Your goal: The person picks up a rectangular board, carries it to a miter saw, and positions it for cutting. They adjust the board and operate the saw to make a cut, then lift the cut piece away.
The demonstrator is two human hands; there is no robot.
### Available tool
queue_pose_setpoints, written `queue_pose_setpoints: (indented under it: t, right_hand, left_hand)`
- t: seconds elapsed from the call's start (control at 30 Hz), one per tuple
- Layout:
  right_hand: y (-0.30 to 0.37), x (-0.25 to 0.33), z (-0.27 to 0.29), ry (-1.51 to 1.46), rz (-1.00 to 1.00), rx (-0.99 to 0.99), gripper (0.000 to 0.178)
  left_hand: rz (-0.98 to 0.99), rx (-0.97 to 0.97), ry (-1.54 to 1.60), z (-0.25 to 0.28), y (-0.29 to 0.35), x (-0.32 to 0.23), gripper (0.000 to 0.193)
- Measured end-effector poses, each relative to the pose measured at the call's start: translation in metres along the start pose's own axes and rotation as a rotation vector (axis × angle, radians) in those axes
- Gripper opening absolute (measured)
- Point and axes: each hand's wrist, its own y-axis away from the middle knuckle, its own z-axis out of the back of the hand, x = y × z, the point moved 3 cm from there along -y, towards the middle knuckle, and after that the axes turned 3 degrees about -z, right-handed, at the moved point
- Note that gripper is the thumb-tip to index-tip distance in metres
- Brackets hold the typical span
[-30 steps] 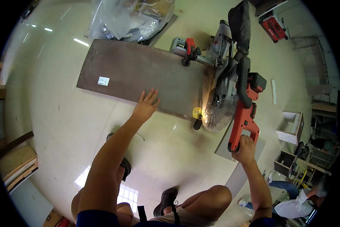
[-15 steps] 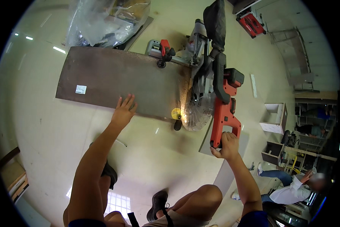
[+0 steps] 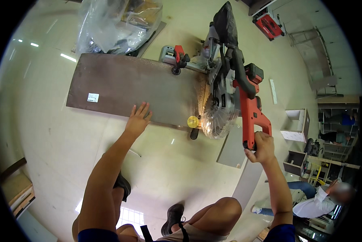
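A brown wooden board (image 3: 124,80) with a white label (image 3: 93,97) lies on the bed of a red and black miter saw (image 3: 251,109). My left hand (image 3: 137,120) rests with spread fingers on the board's near edge. Around the saw's red handle my right hand (image 3: 262,146) is wrapped. The clear blade guard (image 3: 220,121) stands at the board's right end, beside a lit patch and a yellow disc (image 3: 193,122). A red and black clamp (image 3: 180,58) is at the board's far edge. The blade's lower edge is hard to make out.
A clear plastic bag (image 3: 116,28) of things lies behind the board. Grey panels (image 3: 233,149) lie on the floor right of the saw. Farther right are small open boxes (image 3: 295,125), a red case (image 3: 269,25) and a person in a white shirt (image 3: 312,203).
The saw's head and handle have tilted up and to the right, my right hand moving with them. My left hand stays on the board. The whole view has shifted slightly.
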Motion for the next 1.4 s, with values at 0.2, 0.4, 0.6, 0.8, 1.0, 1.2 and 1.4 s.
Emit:
queue_pose_setpoints:
  t: [0.2, 0.4, 0.6, 0.8, 1.0, 1.2, 1.4]
  right_hand:
    - [-0.022, -0.016, 0.055, -0.090, -0.081, 0.102, 0.046]
    - [-0.053, -0.023, 0.101, -0.076, -0.059, 0.087, 0.063]
    - [-0.091, -0.036, 0.138, -0.030, -0.258, -0.166, 0.025]
    - [-0.129, -0.078, 0.168, -0.067, -0.181, -0.059, 0.022]
    - [-0.149, -0.086, 0.171, -0.057, -0.178, -0.087, 0.022]
    - [-0.164, -0.104, 0.177, 0.045, -0.131, -0.137, 0.025]
    - [-0.179, -0.129, 0.172, -0.050, -0.161, -0.075, 0.028]
  left_hand:
    - [-0.004, 0.001, 0.030, -0.002, 0.000, -0.001, 0.044]
    - [-0.003, -0.010, 0.039, -0.004, 0.000, 0.000, 0.043]
    - [-0.009, 0.006, 0.034, -0.001, 0.001, 0.000, 0.045]
    - [-0.034, 0.008, 0.018, 0.006, -0.010, -0.009, 0.047]
    - [-0.039, 0.037, -0.008, 0.005, -0.004, -0.006, 0.047]
    - [-0.055, 0.030, 0.006, 0.010, -0.008, -0.010, 0.045]
    - [-0.058, 0.051, 0.015, 0.015, -0.006, -0.007, 0.045]
